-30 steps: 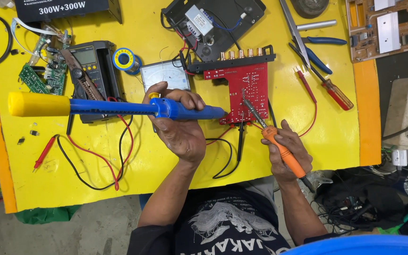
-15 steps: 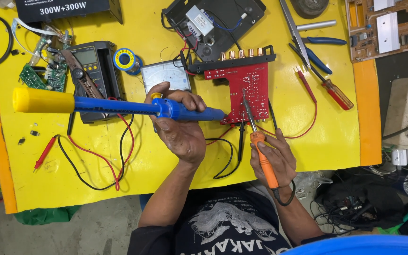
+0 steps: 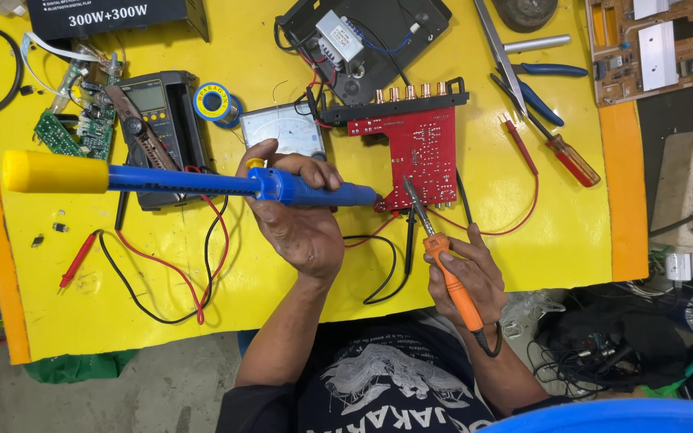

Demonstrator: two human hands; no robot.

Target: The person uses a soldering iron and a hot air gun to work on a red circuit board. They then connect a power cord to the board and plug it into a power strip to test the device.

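Note:
My left hand (image 3: 298, 216) grips a long blue desoldering pump (image 3: 202, 183) with a yellow plunger end; the pump lies level and its nozzle touches the lower left edge of a red circuit board (image 3: 423, 148). My right hand (image 3: 471, 277) holds an orange-handled soldering iron (image 3: 439, 252), tilted up and to the left, with its metal tip at the board's lower edge just right of the pump nozzle. The board has a black strip of several gold jacks along its top and rests on the yellow table cover (image 3: 282, 297).
A multimeter (image 3: 162, 120) with red and black leads, a solder spool (image 3: 214, 103), a small analog meter (image 3: 286, 128), green boards (image 3: 74, 132), an open black case with a transformer (image 3: 362, 40), pliers and screwdrivers (image 3: 547, 88), and a power strip (image 3: 691, 188) surround the work.
The soldering iron has swung from lying flat to steeper, and its tip has come in to the board's lower edge. The pump nozzle has shifted slightly toward the board.

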